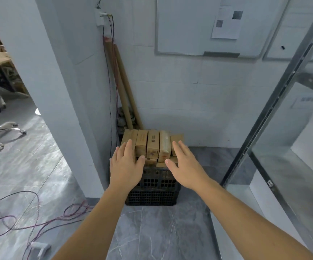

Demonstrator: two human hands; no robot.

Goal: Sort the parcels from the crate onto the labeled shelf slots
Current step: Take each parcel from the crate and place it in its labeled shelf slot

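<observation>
Reaching with left hand (125, 163) and right hand (185, 165), fingers (129, 148) straight, holding nothing. Brown parcels (153, 145) piled high above the black crate (152, 193), middle of frame. Could topple if one gets pulled roughly.

Reaching forward and down with both bare arms (105, 212), converging toward the middle. Holding the left hand (126, 164) flat, palm down, fingers straight and close together, thumb spread rightward. Holding the right hand (184, 166) palm down too, fingers straight, slightly fanned, angled up-left, thumb pointing toward the left one. Gripping nothing; hands level, near but apart.
</observation>
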